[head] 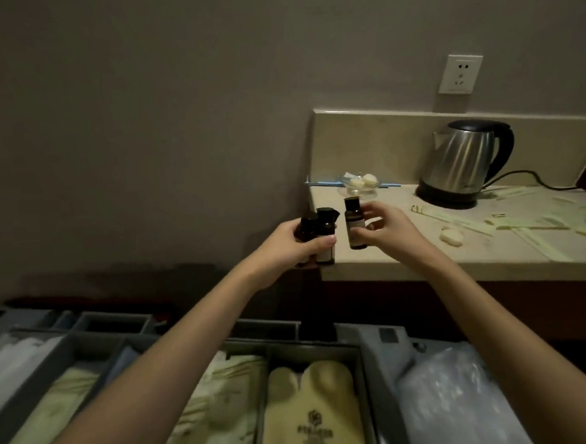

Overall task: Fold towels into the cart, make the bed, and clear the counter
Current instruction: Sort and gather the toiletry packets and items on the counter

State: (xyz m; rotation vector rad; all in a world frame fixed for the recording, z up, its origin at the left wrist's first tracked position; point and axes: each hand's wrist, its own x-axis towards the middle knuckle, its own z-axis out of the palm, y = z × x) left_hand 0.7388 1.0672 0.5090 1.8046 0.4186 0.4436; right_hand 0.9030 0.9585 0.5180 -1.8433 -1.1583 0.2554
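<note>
Left hand point(286, 244) grips two dark bottles point(79, 250) together; right hand point(386, 231) pinches a third dark bottle point(354, 223) upright, both held just off the bench point(423, 248) corner, above the cart point(313, 351); kettle point(466, 163) behind.

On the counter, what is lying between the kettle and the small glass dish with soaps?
In the head view, the counter between the kettle and the glass dish is bare, apart from thin blue sticks beside the dish.
</note>
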